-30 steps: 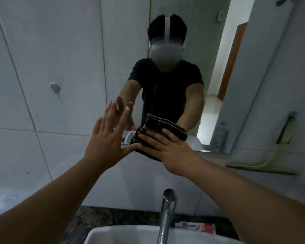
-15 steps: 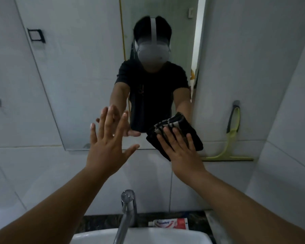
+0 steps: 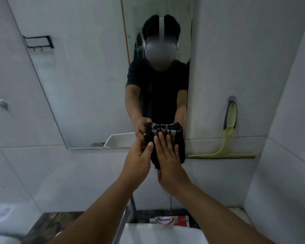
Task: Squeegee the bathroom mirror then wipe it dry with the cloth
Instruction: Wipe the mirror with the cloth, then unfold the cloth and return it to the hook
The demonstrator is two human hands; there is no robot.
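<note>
beside mirror (image 3: 88,95), squeegee (image 3: 226,148) seemingly hangs blade-down.

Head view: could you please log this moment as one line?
phase: wiping | cloth: against mirror bottom edge | right hand: flat on cloth | left hand: gripping cloth edge | squeegee: hung on wall
</note>
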